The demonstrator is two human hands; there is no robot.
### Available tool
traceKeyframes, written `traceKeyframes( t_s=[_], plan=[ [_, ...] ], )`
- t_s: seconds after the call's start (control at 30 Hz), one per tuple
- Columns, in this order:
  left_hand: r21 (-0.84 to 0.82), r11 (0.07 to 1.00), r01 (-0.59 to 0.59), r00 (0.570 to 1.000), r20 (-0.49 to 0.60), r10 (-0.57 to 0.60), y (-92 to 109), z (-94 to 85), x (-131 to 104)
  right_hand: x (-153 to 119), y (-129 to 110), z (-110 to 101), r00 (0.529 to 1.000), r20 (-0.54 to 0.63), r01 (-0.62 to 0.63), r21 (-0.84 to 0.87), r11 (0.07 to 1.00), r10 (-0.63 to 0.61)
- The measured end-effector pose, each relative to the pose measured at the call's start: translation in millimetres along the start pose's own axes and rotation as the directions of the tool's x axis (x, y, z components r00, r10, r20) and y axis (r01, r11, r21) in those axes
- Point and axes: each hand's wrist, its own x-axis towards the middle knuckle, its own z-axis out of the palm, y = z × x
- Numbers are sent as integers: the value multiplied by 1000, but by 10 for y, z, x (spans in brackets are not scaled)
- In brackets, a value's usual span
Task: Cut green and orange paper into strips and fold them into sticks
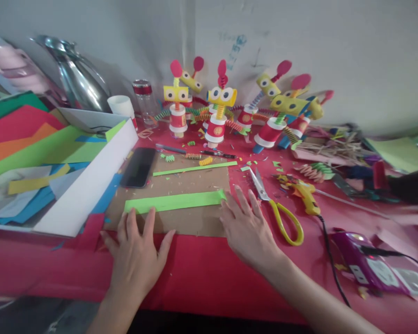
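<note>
A wide strip of light green paper (176, 202) lies across a brown cardboard sheet (184, 225). My left hand (135, 253) is spread flat, its fingertips at the strip's lower left edge. At the strip's right end, which curls up slightly, the fingers of my right hand (247, 227) are stretched out and touch the paper. Behind it, a narrower green strip (195, 168) rests on the cardboard. Scissors with yellow handles (277, 208) lie slightly open just right of my right hand.
A white box (90, 181) of coloured paper stands left, beside a black phone (139, 167). Several paper-cup figures (216, 127) line the back. To the right are a yellow glue gun (308, 197) with a cord and a purple device (369, 264). A steel jug (78, 76) stands back left.
</note>
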Motion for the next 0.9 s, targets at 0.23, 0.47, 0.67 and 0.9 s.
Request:
traceKeyframes(
  t_s=[0.23,0.47,0.67,0.9],
  plan=[
    [15,1000,1,997,-73,0,-5,40,-23,240,-542,-207,999,35,22,116,993,-26],
    [5,1000,-17,999,-44,17,-13,-12,-22,252,-688,-45,993,44,89,302,949,-107],
    [-2,1000,4,997,-80,-4,-30,85,-25,67,-202,33,996,85,0,182,983,-15],
    [-21,1000,13,995,-100,-15,-49,148,-27,307,147,-221,990,102,-97,34,995,93]
  ],
)
